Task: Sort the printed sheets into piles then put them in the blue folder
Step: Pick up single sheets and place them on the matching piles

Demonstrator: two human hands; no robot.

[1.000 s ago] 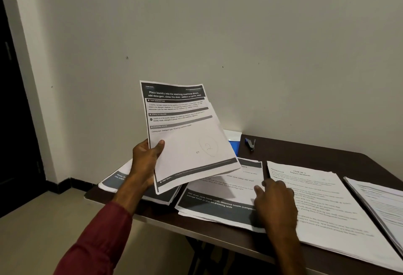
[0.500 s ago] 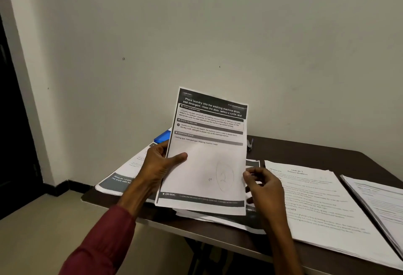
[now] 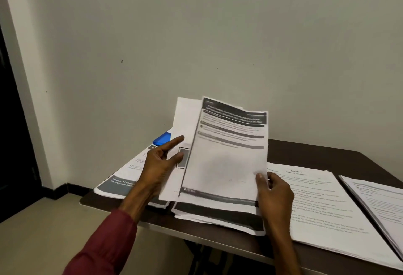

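The right hand [image 3: 275, 190] pinches the bottom right corner of a white printed sheet with a dark band on top [image 3: 226, 157], with its fingers clamped on the paper. This sheet is up in the air over the dark brown table [image 3: 327, 150], and it looks blurry. Just behind it, at 10 o'clock, is a plain white paper sheet [image 3: 185, 117]. The left hand [image 3: 160, 165] is on that one. Two of its fingers [image 3: 175, 141] lie straight on the front, but I cannot tell if the hand clamps the paper. The arm has a dark red sleeve [image 3: 104, 246]. A small blue folder [image 3: 162, 138] lies on the table at 9 o'clock from the held sheets, partly hidden. A pile with a grey band [image 3: 117, 184] lies at 8 o'clock. A pile with black bands [image 3: 218, 218] lies right under the held sheets, at 6 o'clock. A big pile of white text pages [image 3: 327, 209] lies at 4 o'clock, and one more white pile [image 3: 381, 205] is at 3 o'clock, just beside it
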